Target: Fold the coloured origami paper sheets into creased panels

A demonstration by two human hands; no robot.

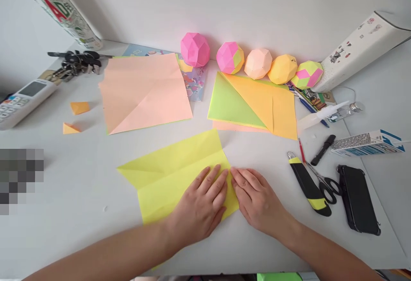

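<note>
A sheet of yellow paper lies creased on the white table, with a pointed corner sticking out at its left. My left hand rests flat on its right part, fingers stretched out and lightly spread. At the sheet's right edge is my right hand, its fingers bent and close together, gripping the edge; the thumb is mostly hidden. The fingertips of both hands nearly meet. Behind the yellow sheet are a stack of pink paper and a stack of green and orange paper.
Several faceted paper balls line the wall. To the right lie a utility knife, scissors, a black marker, a phone and a carton. Two small orange folded pieces and keys lie left.
</note>
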